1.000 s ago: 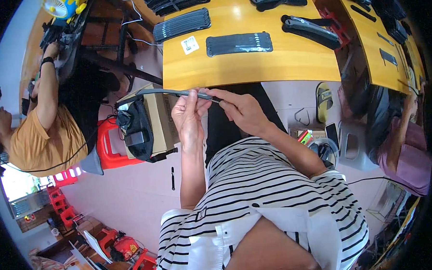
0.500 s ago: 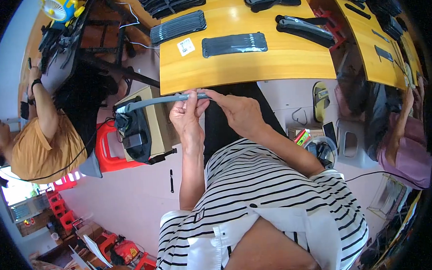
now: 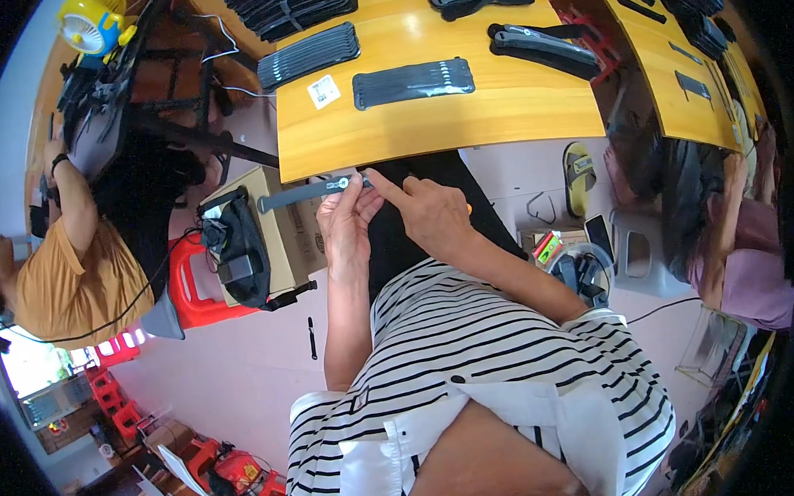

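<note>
your left hand [image 3: 343, 237] pinches the long, flat, dark grey strap [image 3: 299, 195] between thumb and fingers near its right end; your right hand [image 3: 435, 213] has its index finger at that end, close by the left thumb, though whether it grips there cannot be told. the strap is in front of the near edge of the yellow wooden table [image 3: 463, 139], its free length reaching left over the brown cardboard box [image 3: 295, 248]. a firm left pinch near the small round white mark should steady the worked end. small, light right-hand movements seem best, with the free length flat and untwisted, clear of the box.
</note>
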{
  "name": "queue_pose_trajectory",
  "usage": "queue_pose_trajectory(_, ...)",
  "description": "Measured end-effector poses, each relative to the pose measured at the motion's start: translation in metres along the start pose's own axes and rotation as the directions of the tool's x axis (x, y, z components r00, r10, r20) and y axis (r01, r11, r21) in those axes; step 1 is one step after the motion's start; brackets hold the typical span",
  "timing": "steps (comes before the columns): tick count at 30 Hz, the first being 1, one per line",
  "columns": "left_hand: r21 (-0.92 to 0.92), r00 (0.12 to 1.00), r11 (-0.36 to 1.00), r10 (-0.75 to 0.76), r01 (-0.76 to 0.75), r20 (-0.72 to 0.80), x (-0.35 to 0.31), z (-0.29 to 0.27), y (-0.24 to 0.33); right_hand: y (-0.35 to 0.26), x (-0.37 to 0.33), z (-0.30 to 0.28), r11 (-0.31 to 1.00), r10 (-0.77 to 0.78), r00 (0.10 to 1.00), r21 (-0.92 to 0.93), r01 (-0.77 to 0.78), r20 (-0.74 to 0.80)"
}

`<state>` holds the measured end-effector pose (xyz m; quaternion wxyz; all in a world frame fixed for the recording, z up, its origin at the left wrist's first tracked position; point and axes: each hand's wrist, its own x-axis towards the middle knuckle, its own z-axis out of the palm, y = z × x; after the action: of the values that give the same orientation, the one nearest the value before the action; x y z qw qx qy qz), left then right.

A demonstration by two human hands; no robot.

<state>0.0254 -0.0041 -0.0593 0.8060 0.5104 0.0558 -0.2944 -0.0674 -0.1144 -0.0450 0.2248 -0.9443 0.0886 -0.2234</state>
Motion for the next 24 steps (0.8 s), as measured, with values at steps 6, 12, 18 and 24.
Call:
queue_pose_trajectory(6,-0.022,0.996,0.999,-0.032,0.030,-0.079,0.003,0.006,-0.010,0.003,-0.005,0.015,0.999,0.042,0.996,-0.026,-0.045,-0.083)
queue_pose_trajectory(12,-0.084,0.986,0.995,0.040,-0.053,-0.160,0.008,0.012,-0.033,0.005,-0.008,0.032,0.979,0.199,0.977,0.059,-0.195,-0.071)
queue_pose_trajectory(18,-0.092,0.973,0.982,0.145,-0.164,-0.178,0.011,0.021,-0.044,0.012,-0.004,0.051,0.838,0.345,0.926,0.495,-0.231,-0.153)
queue_pose_trajectory(24,0.092,0.937,0.948,0.317,-0.306,-0.146,0.014,0.022,-0.043,0.018,-0.008,0.043,0.959,0.244,0.968,0.159,-0.233,-0.054)
